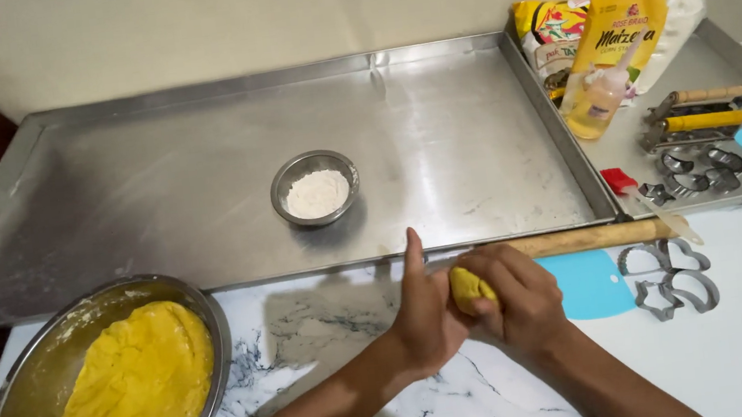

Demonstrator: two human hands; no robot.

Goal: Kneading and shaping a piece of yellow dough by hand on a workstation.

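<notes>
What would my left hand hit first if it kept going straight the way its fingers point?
Probably the near rim of the big steel tray, just beyond the left hand. Clearing that, the small bowl of flour looks roughly next, though depth is unclear.

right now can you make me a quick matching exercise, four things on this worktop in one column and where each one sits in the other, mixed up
Things:
1. small bowl of flour
2. big bowl of yellow dough
3. rolling pin
4. small lump of dough

Places:
A. between both hands
B. middle of the large steel tray
C. near left corner of the marble worktop
D. along the tray's front edge

Pairs: 1-B, 2-C, 3-D, 4-A
</notes>
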